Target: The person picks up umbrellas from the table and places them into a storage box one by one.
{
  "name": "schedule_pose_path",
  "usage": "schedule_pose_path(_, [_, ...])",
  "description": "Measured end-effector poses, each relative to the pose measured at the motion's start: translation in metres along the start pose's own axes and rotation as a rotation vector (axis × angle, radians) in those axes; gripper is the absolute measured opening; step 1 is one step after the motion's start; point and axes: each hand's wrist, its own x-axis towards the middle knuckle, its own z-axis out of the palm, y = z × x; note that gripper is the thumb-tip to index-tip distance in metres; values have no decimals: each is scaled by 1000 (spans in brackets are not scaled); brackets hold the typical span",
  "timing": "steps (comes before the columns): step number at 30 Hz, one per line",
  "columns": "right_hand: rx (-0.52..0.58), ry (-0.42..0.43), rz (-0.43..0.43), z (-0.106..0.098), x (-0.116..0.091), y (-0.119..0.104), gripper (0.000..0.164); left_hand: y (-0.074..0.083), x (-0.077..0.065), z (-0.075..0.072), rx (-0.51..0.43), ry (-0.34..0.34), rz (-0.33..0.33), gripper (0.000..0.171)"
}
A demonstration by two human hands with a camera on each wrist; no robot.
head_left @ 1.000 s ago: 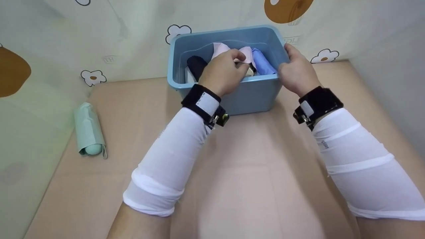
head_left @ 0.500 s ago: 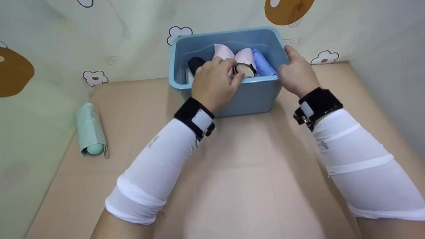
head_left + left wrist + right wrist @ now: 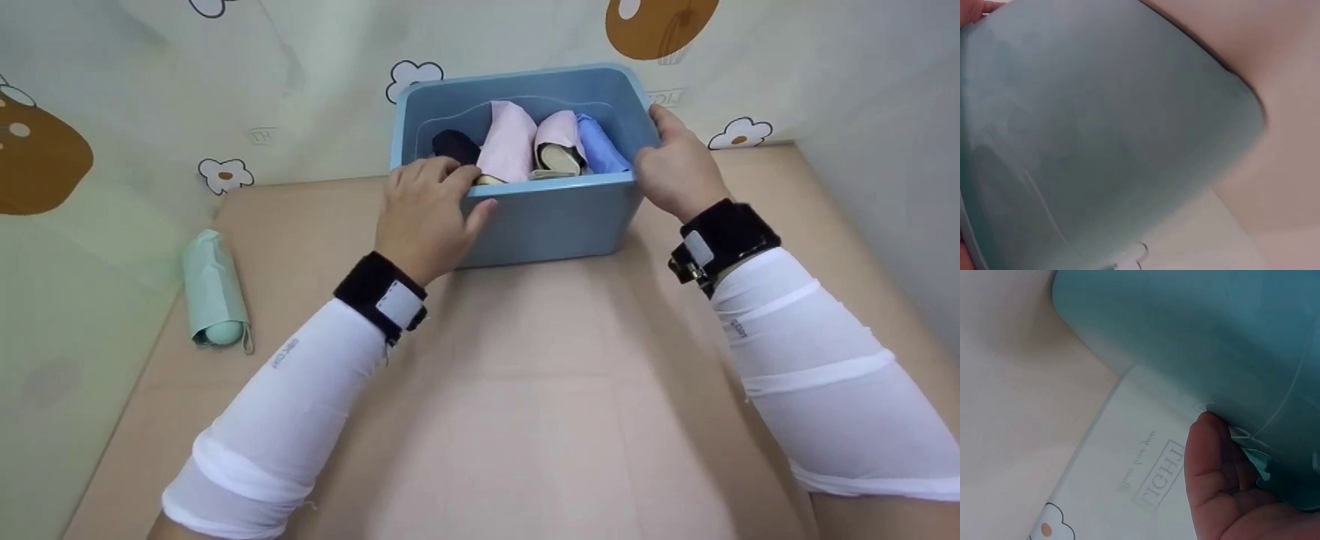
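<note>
A blue plastic bin [image 3: 540, 225] stands at the back of the table in the head view. Inside lie folded umbrellas in sleeves: a dark one [image 3: 456, 144], a pink one [image 3: 508, 142], a second pink umbrella [image 3: 559, 139] with a beige handle end showing, and a blue one [image 3: 600, 146]. My left hand [image 3: 427, 214] holds the bin's front rim near its left corner, fingers over the edge and thumb outside. At the right rim, my right hand [image 3: 681, 169] grips the bin; its fingers [image 3: 1210, 461] reach along the outer wall in the right wrist view.
A mint-green folded umbrella [image 3: 215, 289] in its sleeve lies on the left of the beige table [image 3: 525, 405]. Patterned curtain-like sheeting [image 3: 315, 97] hangs behind the bin and along the left side. A pale wall [image 3: 885, 150] bounds the right.
My left hand has come out from over the umbrellas and moved left to the bin's front rim, uncovering the pink umbrellas. The right hand keeps its hold on the right rim.
</note>
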Motion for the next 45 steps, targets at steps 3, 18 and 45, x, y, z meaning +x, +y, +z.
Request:
schedule_pose_path(3, [-2, 1, 1, 0, 0, 0, 73, -11, -8, -3, -11, -16, -19, 53])
schedule_pose_path(18, [-11, 14, -23, 0, 1, 2, 73, -38, -34, -21, 18, -111, -65, 69])
schedule_pose_path(45, [8, 9, 3, 0, -1, 0, 72, -102, -79, -54, -7, -322, -325, 83])
